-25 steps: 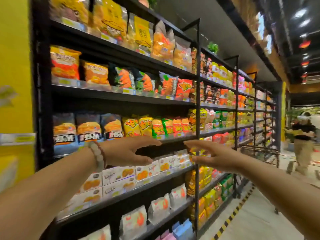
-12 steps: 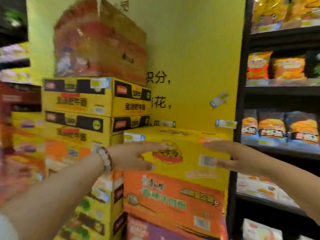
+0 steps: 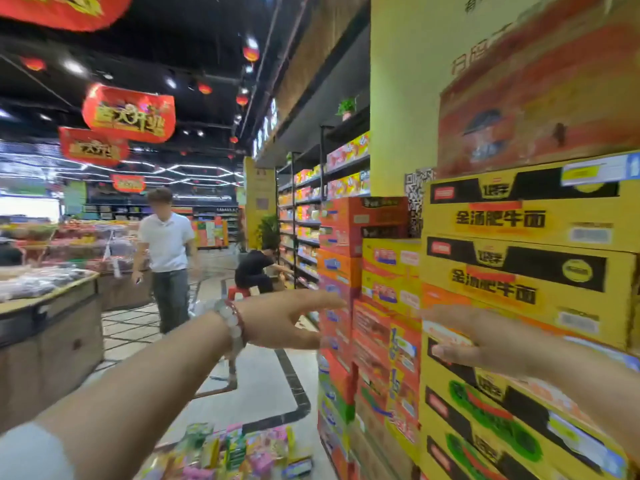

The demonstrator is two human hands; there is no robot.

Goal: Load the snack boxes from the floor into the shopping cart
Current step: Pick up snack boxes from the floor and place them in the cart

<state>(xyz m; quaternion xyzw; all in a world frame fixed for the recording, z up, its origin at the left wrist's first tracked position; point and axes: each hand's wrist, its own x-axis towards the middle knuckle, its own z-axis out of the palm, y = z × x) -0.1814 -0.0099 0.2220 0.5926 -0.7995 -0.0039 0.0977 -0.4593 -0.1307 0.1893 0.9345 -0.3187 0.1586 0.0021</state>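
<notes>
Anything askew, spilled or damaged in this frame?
Nothing clearly is. The carton stacks look upright, though motion blur hides detail. Both hands, left hand and right hand, are open and empty.

Both forearms are bare, and a pale sleeve edge [image 3: 33, 455] is seen at the lower left, high on the left arm. The left hand [image 3: 277, 322] is set off by a bracelet of whitish beads [image 3: 230, 327] worn at the wrist, edged by a thin red band. Nothing is worn on the right hand [image 3: 481, 344] or its wrist.
</notes>
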